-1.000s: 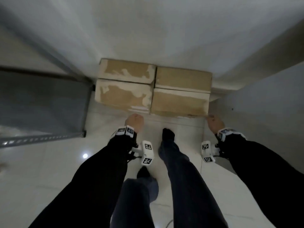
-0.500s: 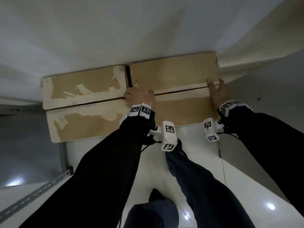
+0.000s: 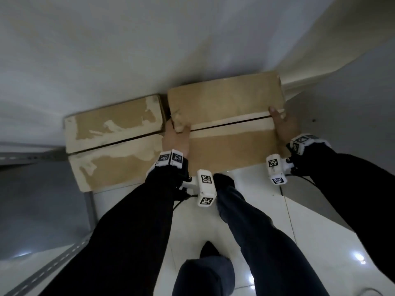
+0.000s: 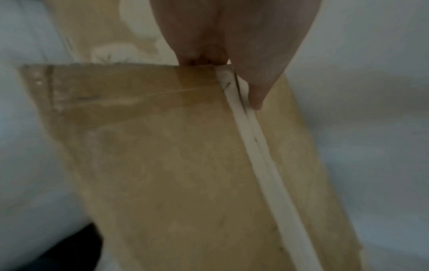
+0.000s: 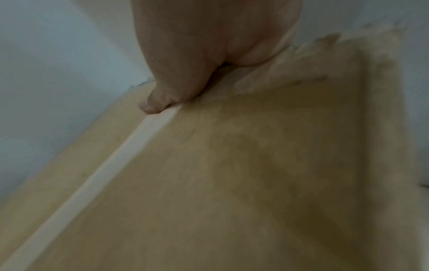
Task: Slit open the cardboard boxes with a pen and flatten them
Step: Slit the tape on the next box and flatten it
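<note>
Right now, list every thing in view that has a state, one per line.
right box: flaps shut, a dark gap along the top seam, gripped at both ends
left box: flaps shut, tape torn off in patches, untouched
left hand: grips the right box's left end, thumb on top
right hand: grips its right end, thumb at the seam

Long black sleeves (image 3: 132,227) end behind each hand at white wristbands with black square markers (image 3: 171,158); white marker-tagged camera blocks (image 3: 205,188) trail thin black cables.
</note>
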Action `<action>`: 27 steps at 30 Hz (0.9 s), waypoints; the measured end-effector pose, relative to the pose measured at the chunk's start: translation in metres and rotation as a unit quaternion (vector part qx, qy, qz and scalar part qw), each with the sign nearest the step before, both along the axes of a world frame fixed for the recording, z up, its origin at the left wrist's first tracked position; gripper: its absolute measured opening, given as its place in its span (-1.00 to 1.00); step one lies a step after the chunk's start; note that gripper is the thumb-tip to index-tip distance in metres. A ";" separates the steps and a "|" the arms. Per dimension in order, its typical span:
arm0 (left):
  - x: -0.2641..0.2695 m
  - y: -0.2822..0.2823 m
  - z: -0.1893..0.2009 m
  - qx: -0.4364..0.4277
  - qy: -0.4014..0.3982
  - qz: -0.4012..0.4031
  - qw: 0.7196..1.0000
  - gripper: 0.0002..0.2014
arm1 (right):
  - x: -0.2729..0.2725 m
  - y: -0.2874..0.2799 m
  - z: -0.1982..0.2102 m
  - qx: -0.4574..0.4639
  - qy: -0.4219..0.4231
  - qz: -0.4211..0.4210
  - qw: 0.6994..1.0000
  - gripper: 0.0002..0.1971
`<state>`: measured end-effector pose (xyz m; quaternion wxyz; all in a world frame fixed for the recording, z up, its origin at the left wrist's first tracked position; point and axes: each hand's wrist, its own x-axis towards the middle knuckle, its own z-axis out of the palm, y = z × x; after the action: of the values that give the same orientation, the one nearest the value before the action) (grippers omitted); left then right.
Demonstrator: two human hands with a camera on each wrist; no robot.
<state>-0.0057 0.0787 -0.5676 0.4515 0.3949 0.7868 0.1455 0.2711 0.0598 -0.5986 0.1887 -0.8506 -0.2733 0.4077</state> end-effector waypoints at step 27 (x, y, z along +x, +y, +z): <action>0.039 -0.243 0.481 0.339 -0.179 -0.077 0.920 -0.73 | 0.056 -0.300 0.519 0.297 -0.100 0.038 0.949 -0.46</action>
<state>0.0337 -0.1641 -0.0864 0.4340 0.5507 0.5635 0.4368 0.3272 -0.2399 -0.0798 0.3889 -0.7815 -0.4313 0.2282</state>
